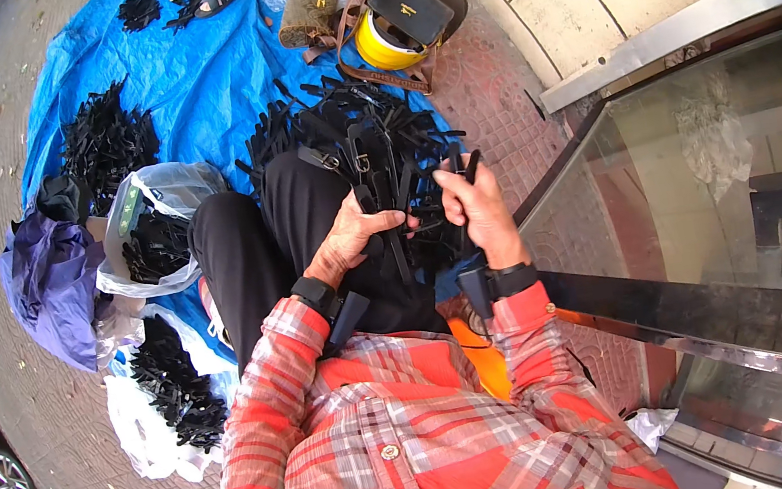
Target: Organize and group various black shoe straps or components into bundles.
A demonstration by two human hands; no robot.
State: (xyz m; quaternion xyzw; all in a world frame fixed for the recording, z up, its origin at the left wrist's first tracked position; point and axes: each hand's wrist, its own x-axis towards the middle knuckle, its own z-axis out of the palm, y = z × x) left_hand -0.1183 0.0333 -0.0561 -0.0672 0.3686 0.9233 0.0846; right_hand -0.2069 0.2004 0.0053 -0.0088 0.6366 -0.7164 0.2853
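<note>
My left hand is closed over my lap around several short black buckle straps, thumb laid across them. Their ends stick out above and below the fist, and small metal buckles show at the top. To the right, my right hand pinches a black strap between thumb and fingers, its tip pointing up. The two hands are a little apart. Just beyond my knees a big heap of similar black straps lies on a blue tarp.
Another black strap pile lies left on the tarp. Closer stand a clear bag and a white bag of black pieces, beside purple cloth. A yellow container with a dark pouch stands at the back. A glass case borders the right.
</note>
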